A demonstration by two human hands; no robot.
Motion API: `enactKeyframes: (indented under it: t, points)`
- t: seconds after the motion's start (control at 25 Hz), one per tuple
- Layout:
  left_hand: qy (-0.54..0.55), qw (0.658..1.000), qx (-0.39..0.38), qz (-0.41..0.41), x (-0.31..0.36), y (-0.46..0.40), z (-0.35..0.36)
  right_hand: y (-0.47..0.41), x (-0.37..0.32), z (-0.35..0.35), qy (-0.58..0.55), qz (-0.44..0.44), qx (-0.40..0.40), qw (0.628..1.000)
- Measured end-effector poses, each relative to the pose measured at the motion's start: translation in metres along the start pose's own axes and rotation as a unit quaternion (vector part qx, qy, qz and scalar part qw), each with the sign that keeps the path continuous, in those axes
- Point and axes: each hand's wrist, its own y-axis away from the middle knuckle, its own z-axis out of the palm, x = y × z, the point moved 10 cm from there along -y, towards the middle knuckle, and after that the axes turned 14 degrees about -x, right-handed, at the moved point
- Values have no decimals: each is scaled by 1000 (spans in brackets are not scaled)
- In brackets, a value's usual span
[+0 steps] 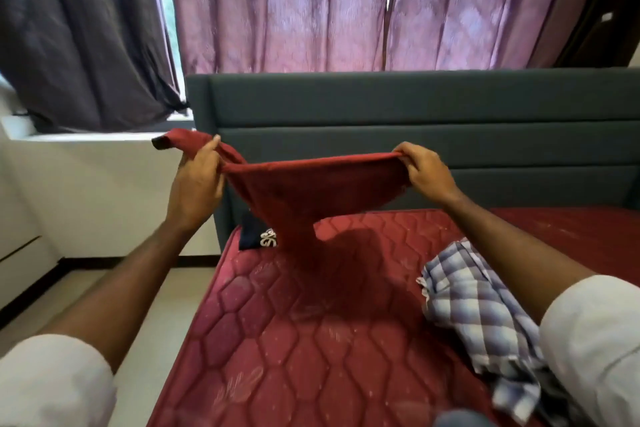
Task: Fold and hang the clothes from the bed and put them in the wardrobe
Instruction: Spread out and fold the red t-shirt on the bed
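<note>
Mattress (311, 340), red and quilted, filling the lower middle of the view as the landmark for everything else. Behind the mattress, grey headboard (415, 107), and behind that, purple curtains (294, 3). On the mattress's right side, near the right forearm, checked cloth (478, 308), crumpled and unfolded. At the mattress's far left corner, against the headboard, small dark folded garment (258, 236) with white lettering.

Above the far half of the mattress, red garment (304, 191), held up in the air. Top edge stretched taut, long axis running left to right, roughly parallel to the headboard. Body sagging to a narrow twisted tail pointing straight down, the lower end about at the mattress surface; contact hard to tell, red on red. One short end, likely a sleeve, sticking out past the left hand toward the window side.

Left hand (197, 180) gripping the top edge at its left end, fingers curled round a bunch of fabric. Right hand (424, 172) pinching the same edge at its right end, thumb and fingers closed on the cloth.

Judged step: spreading the garment before a fold. Best done by shaking out the twisted tail first, finding the true shoulder or waistband corners rather than bunched handfuls, keeping the top edge level, then lowering flat onto the bare stretch of mattress between the dark garment and the checked cloth.
</note>
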Motion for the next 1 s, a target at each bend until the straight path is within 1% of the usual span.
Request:
enactKeyframes:
  t: [0.04, 0.08, 0.12, 0.16, 0.2, 0.24, 0.28, 0.32, 0.36, 0.4, 0.44, 0.48, 0.52, 0.64, 0.72, 0.76, 0.84, 0.88, 0.92, 0.96, 1.0]
  points:
    - [-30, 999, -18, 16, 9, 32, 5, 20, 1, 32, 27, -11, -101, 994]
    - [-58, 996, -52, 42, 19, 64, 16, 45, 7, 69, 41, -9, -201, 979]
    - [-90, 988, -98, 79, 30, 97, 34, 73, 12, 106, 42, -3, -296, 954]
    - [-111, 972, -168, 118, 40, 138, 59, 108, 20, 146, 40, 10, -377, 925]
    - [-111, 949, -254, 148, 45, 180, 86, 143, 22, 183, 32, 13, -444, 895]
    - [-106, 923, -337, 150, 46, 223, 110, 180, 25, 219, 23, 16, -504, 863]
    - [-108, 892, -417, 137, 44, 261, 132, 215, 27, 252, 18, 14, -559, 829]
    - [-114, 848, -506, 110, 39, 303, 152, 250, 33, 284, 32, 16, -604, 796]
    - [-119, 787, -599, 83, 36, 342, 170, 277, 40, 307, 55, 24, -635, 770]
    - [-117, 729, -672, 68, 37, 377, 182, 298, 48, 323, 85, 27, -651, 753]
    - [-102, 687, -717, 61, 42, 401, 187, 311, 53, 332, 107, 26, -654, 749]
    - [-77, 668, -738, 50, 45, 411, 189, 317, 55, 334, 109, 30, -648, 753]
    - [-58, 662, -746, 45, 48, 411, 189, 318, 54, 331, 94, 37, -644, 758]
    - [-46, 653, -754, 57, 53, 401, 195, 320, 53, 329, 66, 40, -654, 752]
    - [-51, 657, -749, 67, 55, 391, 203, 317, 57, 329, 47, 60, -652, 755]
    - [-58, 662, -744, 71, 56, 386, 207, 317, 61, 330, 25, 87, -650, 755]
    - [-75, 681, -721, 98, 57, 380, 211, 319, 63, 330, -20, 125, -647, 752]
    - [-90, 702, -696, 119, 57, 377, 213, 319, 65, 330, -23, 133, -647, 750]
    - [-104, 725, -667, 137, 58, 375, 213, 317, 66, 329, -17, 129, -646, 752]
    - [-104, 740, -648, 148, 58, 377, 213, 315, 67, 328, 5, 112, -642, 758]
    - [-101, 737, -652, 151, 58, 379, 213, 314, 65, 328, 31, 91, -638, 764]
